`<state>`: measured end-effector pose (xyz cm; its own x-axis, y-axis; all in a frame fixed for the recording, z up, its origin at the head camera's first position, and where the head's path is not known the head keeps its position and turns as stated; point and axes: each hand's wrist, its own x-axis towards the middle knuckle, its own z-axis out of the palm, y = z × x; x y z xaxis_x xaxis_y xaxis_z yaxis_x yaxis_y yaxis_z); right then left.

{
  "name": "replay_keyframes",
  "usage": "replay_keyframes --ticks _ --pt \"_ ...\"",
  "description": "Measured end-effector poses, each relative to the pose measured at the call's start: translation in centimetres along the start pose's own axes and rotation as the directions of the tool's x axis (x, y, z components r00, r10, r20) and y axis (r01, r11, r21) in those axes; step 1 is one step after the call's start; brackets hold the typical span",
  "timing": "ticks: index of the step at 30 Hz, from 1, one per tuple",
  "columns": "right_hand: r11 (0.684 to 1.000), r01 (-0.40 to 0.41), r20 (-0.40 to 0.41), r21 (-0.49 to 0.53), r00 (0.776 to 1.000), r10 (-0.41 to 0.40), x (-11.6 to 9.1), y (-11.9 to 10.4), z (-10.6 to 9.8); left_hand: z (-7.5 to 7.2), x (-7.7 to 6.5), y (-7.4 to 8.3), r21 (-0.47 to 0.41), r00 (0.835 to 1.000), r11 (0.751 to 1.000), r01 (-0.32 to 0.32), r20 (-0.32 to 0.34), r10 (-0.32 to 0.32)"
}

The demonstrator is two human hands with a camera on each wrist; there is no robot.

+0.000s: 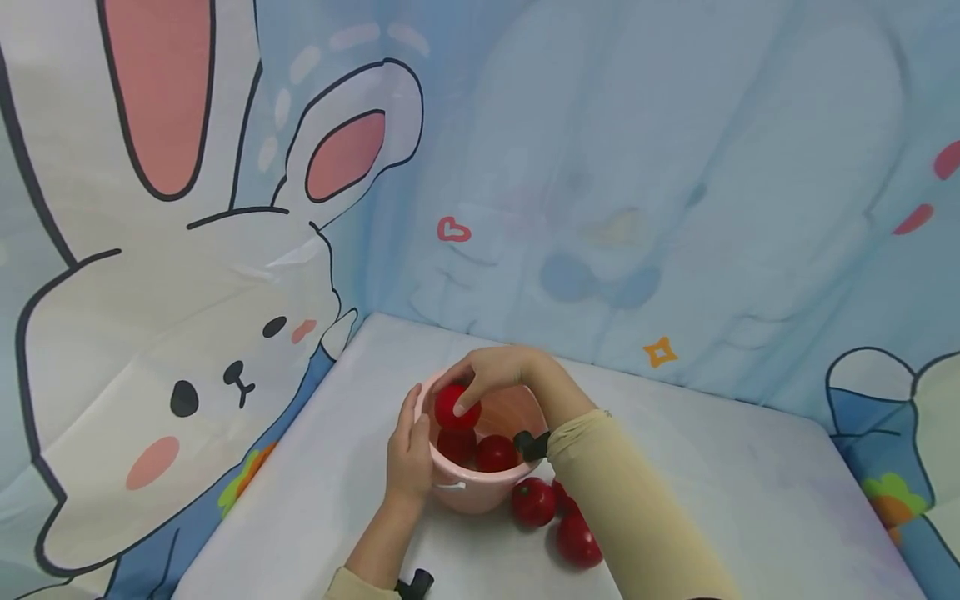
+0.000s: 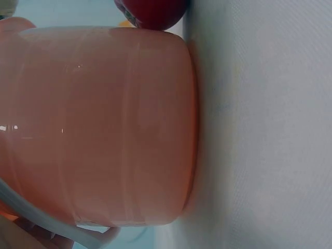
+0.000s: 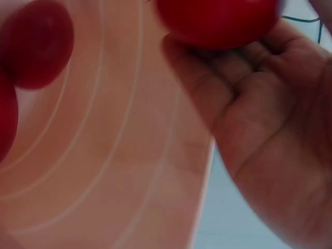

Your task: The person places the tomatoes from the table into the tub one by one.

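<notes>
My right hand (image 1: 491, 372) reaches over the rim of a pink bucket (image 1: 474, 497) and grips a red apple (image 1: 457, 408), its thumb on the near side. In the right wrist view the fingers curl under that apple (image 3: 220, 21), close to the bucket's inner wall. Two more red apples (image 1: 497, 454) lie inside the bucket. My left hand (image 1: 408, 458) rests along the bucket's left outer wall with its fingers pointing up toward the rim. Some of its fingers show behind the grey handle (image 2: 49, 220) in the left wrist view.
Several red apples (image 1: 533, 502) lie on the white table (image 1: 712, 483) against and near the bucket's right side, partly behind my right sleeve (image 1: 637, 500). A blue cloth backdrop (image 1: 675, 125) with a printed rabbit (image 1: 225, 333) rises behind and left of the table.
</notes>
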<state>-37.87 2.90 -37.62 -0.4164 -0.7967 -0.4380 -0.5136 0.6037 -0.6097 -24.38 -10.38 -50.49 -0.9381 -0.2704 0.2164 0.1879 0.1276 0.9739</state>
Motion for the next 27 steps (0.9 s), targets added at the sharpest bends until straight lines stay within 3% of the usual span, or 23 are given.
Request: replay_keyframes --ticks 5,12,27 --pt "1.0 -0.003 0.038 0.007 0.999 0.002 0.6 0.1 0.4 0.0 0.0 0.0 0.022 1.0 0.999 -0.029 0.002 0.029" --pt "0.998 -0.039 0.04 -0.039 0.998 0.041 1.2 0.4 1.0 -0.2 0.1 -0.2 0.02 1.0 1.0 -0.004 -0.005 0.004" --pt "0.997 0.052 0.078 -0.052 0.996 -0.047 2.0 0.5 1.7 0.1 0.0 -0.3 0.049 1.0 0.999 -0.014 -0.022 0.015"
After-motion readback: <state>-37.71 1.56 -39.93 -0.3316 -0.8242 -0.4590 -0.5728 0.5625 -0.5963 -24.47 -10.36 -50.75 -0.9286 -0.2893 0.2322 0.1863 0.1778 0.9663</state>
